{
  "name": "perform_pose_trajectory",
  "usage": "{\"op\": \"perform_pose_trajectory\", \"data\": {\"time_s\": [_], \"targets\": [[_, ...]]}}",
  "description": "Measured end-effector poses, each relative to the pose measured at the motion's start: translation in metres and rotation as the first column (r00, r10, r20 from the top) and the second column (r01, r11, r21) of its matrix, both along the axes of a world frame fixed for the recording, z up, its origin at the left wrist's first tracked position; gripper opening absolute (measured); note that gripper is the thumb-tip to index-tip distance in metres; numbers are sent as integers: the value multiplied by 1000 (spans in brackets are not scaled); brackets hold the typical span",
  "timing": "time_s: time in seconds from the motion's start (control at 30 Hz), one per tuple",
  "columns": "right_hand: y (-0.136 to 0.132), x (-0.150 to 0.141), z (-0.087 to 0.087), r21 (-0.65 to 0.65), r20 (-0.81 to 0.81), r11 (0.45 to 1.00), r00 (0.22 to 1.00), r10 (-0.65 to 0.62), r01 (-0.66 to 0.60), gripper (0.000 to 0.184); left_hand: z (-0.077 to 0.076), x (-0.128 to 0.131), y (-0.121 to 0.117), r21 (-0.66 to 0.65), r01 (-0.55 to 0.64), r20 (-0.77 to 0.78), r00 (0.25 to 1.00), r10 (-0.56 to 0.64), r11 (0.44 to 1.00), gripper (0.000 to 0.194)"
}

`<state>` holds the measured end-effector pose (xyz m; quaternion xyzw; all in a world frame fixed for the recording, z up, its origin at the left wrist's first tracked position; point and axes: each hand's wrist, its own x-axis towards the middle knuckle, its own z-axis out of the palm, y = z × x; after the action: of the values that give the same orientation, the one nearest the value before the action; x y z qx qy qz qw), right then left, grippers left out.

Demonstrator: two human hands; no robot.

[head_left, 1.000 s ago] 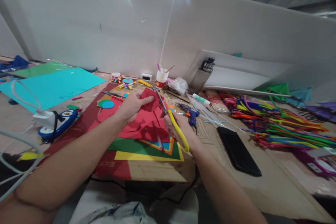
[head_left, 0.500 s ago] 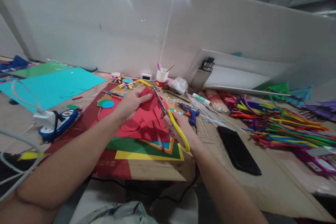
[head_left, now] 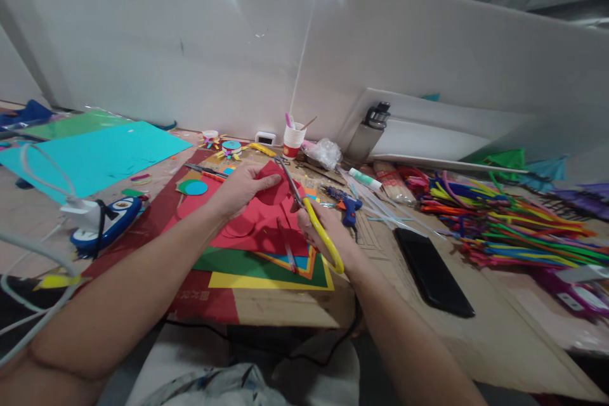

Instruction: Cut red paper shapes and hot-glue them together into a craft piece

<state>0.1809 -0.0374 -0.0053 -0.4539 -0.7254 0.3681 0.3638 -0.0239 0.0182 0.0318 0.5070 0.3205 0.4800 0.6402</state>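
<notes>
Pinched between the thumb and fingers of my left hand (head_left: 245,189) is a piece of red paper (head_left: 273,192) with a curved edge. My right hand (head_left: 328,228) is closed round the yellow handles of a pair of scissors (head_left: 325,235), whose blades point up and away along the paper's right side. Below both hands lie red sheets (head_left: 223,242) with circles marked or cut in them, stacked over green paper (head_left: 214,261) and yellow paper (head_left: 266,283). A pen (head_left: 287,244) rests on the red sheet. Left of the stack's middle is a small blue paper disc (head_left: 195,188).
A blue glue gun (head_left: 351,209), a glue stick (head_left: 365,178) and a black phone-like slab (head_left: 432,273) lie to the right. Bundles of pipe cleaners (head_left: 514,222) fill the far right. Paper cups (head_left: 294,141) and a bottle (head_left: 366,134) stand at the back; a blue power strip (head_left: 107,228) sits left.
My left hand has turned the red paper slightly, so its outline beside the blades looks different. The scissors and my right hand stay almost in the same place.
</notes>
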Motion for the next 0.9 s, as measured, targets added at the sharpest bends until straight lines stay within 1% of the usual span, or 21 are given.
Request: {"op": "perform_pose_trajectory", "data": {"time_s": [0.23,0.47,0.63,0.77,0.9], "targets": [[-5,-2,8,-29,-10,1000,1000,-3,3,51,2,-4,0,-27,13,-28,1000,-14,1000,37],[-8,-2,8,-35,30,999,999,-24,25,51,3,-7,3,-41,21,-55,998,-24,999,38],[-6,-2,10,-8,43,1000,999,12,-12,49,2,-5,2,11,27,-83,996,-26,1000,34],[-7,-3,12,4,48,1000,999,8,-8,49,1,-5,2,28,53,-90,995,-50,998,33],[-10,-4,18,3,61,1000,998,-1,1,52,2,-8,3,30,66,-100,993,-62,997,32]]}}
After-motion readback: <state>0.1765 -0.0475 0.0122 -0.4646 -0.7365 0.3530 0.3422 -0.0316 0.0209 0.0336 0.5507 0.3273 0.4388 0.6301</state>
